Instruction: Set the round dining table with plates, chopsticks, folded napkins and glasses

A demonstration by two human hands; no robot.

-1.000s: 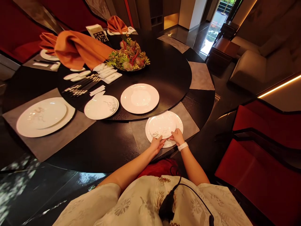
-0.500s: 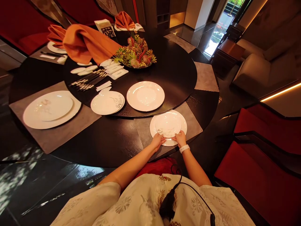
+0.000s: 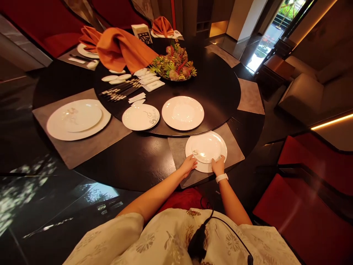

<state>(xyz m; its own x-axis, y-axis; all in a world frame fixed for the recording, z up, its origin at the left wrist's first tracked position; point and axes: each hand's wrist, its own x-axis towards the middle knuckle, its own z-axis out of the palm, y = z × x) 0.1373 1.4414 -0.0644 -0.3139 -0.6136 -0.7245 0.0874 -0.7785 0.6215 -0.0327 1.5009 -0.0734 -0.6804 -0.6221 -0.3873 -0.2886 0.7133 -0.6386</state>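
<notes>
We wore a cream floral-patterned garment (image 3: 154,239) with short sleeves, a white wristband (image 3: 221,178), and a black cable (image 3: 220,221) down the front.

Bare dark surface (image 3: 143,162) lies open left of the stacked plates (image 3: 206,151); beyond them, the raised turntable (image 3: 217,88) edge blocks the way.

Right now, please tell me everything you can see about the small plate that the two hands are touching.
The small plate is white, round and glossy, like porcelain, with a faint dark motif near its left rim. It lies flat, roughly centred on a larger white plate, which sits on a grey mat at the table's near edge. The left hand touches its near-left rim; the right hand touches its near-right rim. It holds nothing.
</notes>
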